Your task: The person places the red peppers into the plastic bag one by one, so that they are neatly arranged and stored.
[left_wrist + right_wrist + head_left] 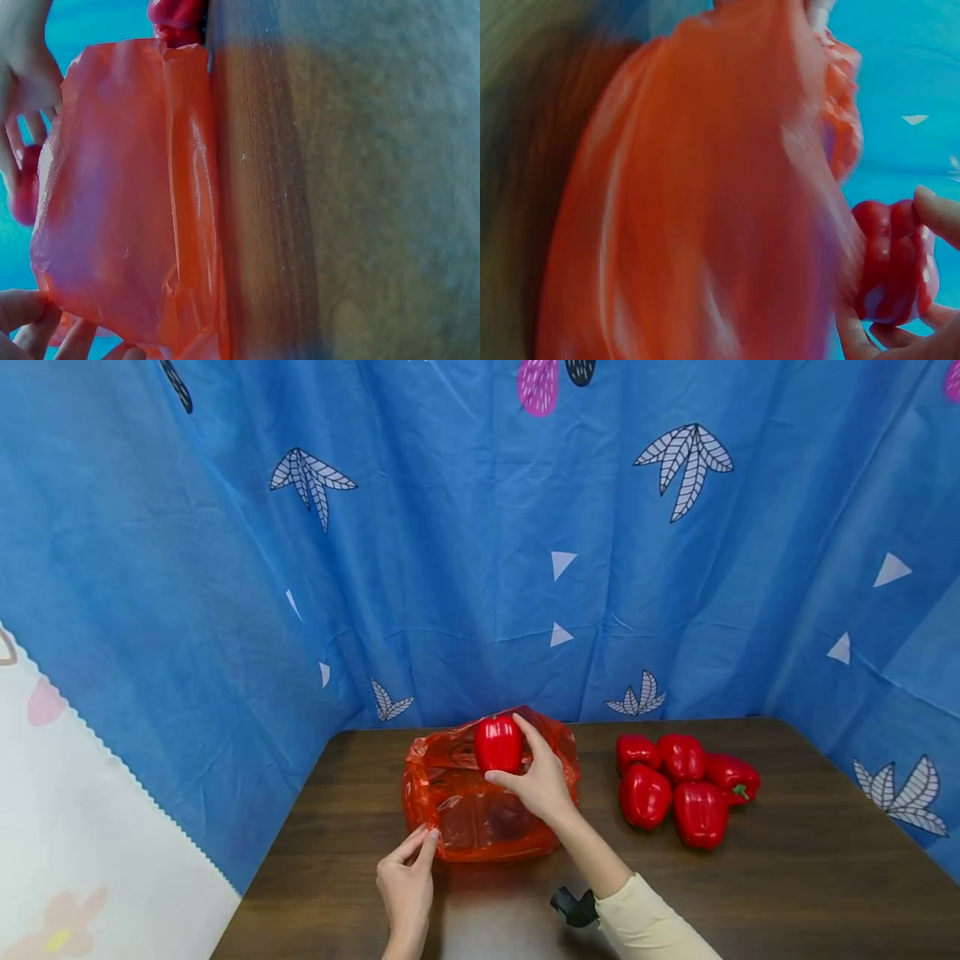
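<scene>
A thin red plastic bag (pixel 487 818) stands spread on the table with its mouth facing up. My left hand (pixel 408 872) pinches the bag's near left rim between thumb and fingers; the left wrist view shows those fingers (pixel 30 311) at the bag's edge. Over the bag's mouth, my right hand (pixel 538 777) grips a red bell pepper (pixel 498 745), thumb below and fingers above. The same bell pepper (pixel 892 259) appears beside the bag's wall in the right wrist view. Whether anything lies inside the bag cannot be made out.
Several more red bell peppers (pixel 701 814) lie grouped on the right side of the dark wooden table (pixel 315 852). A black object (pixel 573 907) is by the right sleeve. Behind the table hangs a blue patterned curtain (pixel 465 568).
</scene>
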Tool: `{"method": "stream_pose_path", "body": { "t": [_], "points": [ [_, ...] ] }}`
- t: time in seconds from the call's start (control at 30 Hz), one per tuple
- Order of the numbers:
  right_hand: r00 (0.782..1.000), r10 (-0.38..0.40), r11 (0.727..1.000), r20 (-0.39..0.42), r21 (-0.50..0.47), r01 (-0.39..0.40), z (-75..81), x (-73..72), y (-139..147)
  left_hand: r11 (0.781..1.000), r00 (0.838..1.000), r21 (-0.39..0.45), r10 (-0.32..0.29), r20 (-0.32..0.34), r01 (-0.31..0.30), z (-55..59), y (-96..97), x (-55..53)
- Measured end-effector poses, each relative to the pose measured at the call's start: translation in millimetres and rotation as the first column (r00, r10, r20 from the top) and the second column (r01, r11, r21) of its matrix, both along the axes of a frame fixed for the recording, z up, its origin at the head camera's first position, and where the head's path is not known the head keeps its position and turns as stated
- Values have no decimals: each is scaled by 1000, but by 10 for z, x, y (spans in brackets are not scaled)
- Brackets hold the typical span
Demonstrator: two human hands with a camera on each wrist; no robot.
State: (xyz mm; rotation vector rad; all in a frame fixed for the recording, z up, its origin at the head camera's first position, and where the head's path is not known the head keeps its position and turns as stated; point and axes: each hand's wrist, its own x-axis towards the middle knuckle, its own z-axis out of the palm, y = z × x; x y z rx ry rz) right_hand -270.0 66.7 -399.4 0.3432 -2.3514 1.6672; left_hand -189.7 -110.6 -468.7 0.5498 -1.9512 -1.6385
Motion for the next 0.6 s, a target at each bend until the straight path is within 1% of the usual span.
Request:
{"method": "stream_pose_path", "body": {
  "t": [0.07,0.23,0.47,0.53,0.6],
  "points": [
    [1000,6,1000,15,10,-6,-63,-62,-133,1000,1000,4,-2,-5,2,1,-5,-9],
    [996,10,999,92,33,-13,-221,-188,-395,1000,1000,8,-2,-18,2,-8,-2,-14],
    [984,3,996,178,86,-19,-405,-302,-698,1000,999,18,-18,-38,18,-16,11,-13],
    [981,6,995,192,92,-24,-453,-331,-761,1000,999,22,-20,-45,21,-22,15,-13],
    [983,6,994,183,107,-26,-507,-363,-814,999,998,28,-22,-53,23,-26,17,-15]
  ]
}}
